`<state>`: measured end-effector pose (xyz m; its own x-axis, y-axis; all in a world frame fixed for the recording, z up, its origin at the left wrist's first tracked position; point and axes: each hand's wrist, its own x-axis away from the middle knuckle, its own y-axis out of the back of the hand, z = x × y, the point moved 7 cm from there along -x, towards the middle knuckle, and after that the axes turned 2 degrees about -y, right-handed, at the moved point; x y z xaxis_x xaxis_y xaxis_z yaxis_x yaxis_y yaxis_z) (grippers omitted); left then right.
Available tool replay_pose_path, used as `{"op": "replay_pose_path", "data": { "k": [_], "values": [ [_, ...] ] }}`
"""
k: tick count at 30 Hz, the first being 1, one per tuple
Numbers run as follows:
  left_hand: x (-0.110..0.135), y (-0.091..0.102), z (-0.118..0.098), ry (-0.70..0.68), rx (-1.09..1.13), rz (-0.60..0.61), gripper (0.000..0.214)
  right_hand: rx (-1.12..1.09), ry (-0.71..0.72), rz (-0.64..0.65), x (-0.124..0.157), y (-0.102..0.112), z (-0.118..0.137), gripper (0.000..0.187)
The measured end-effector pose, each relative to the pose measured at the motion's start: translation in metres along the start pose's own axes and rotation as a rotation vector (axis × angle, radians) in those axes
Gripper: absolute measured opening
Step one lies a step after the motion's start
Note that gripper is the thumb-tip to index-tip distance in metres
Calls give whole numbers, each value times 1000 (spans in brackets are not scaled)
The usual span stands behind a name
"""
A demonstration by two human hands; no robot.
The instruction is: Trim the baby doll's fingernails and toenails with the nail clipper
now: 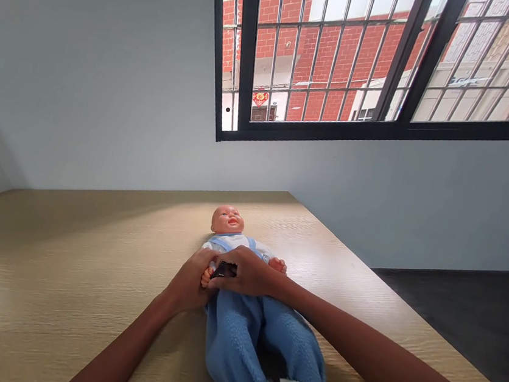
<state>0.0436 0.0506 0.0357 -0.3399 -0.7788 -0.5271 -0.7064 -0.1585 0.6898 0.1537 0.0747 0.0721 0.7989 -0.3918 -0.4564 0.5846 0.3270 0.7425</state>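
Observation:
A baby doll [238,330] in blue trousers and a white and blue top lies on its back on the wooden table, head away from me. My left hand [192,279] is closed around the doll's hand [207,276] on the left side, whose small fingers show. Pinched in my right hand [245,271] is a small dark shiny tool [224,270] that looks like a nail clipper. Its tip is close to the doll's fingers; whether it touches them I cannot tell. The doll's other hand [278,265] rests beyond my right wrist.
The pale wooden table [65,280] runs back to a grey-white wall [111,76]. Its right edge slants toward me above a dark floor [434,303]. A black-framed window [316,133] with metal bars is above the table at the right.

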Motion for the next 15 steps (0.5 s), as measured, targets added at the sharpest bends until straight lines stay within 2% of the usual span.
{"op": "replay_pose_path", "data": {
  "k": [7, 11, 15],
  "values": [
    [0, -1, 3, -3, -10, -11, 34, -54, 38, -165, 0, 10, -8, 30],
    [0, -1, 3, -14, -16, -14, 32, -1, 34, -154, 1, 7, -9, 28],
    [0, -1, 2, -17, -19, -17, 33, 82, 62, -125, 4, 6, -3, 17]
  ]
}}
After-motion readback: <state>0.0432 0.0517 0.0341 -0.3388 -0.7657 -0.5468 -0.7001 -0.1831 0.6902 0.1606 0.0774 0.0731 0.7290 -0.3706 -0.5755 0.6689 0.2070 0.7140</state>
